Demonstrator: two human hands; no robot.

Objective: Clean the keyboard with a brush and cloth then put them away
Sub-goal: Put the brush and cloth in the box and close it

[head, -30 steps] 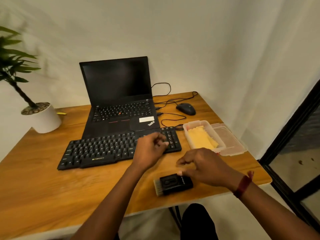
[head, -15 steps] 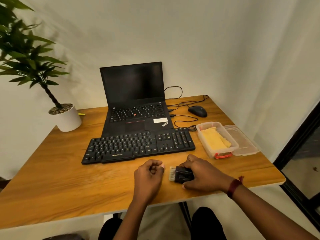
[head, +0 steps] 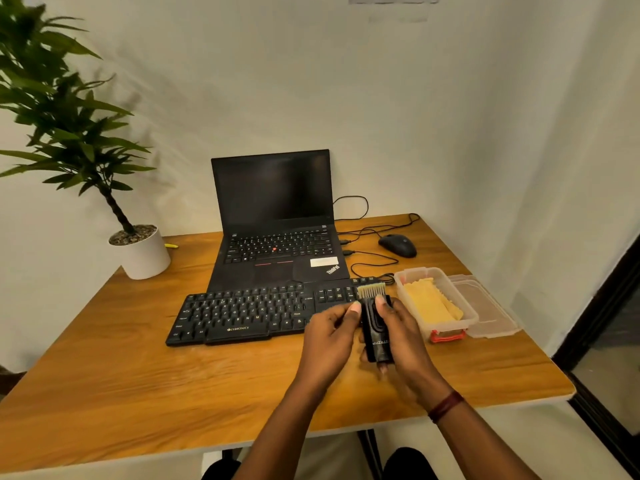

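Holding brush in right grip, bristles up, near keyboard right end. Pinching brush edge with left grip. Cloth: in box on bench.

The table is of wood with a clear grain and a soft shine. The keyboard is matt black plastic, and the laptop has the same dull finish, only its screen a little glossy. The brush has a smooth, slightly shiny black plastic body and pale bristles. The cloth looks soft and lies in a box of clear plastic; the lid is of the same plastic. The pot is smooth matt white, the mouse black with a faint gloss
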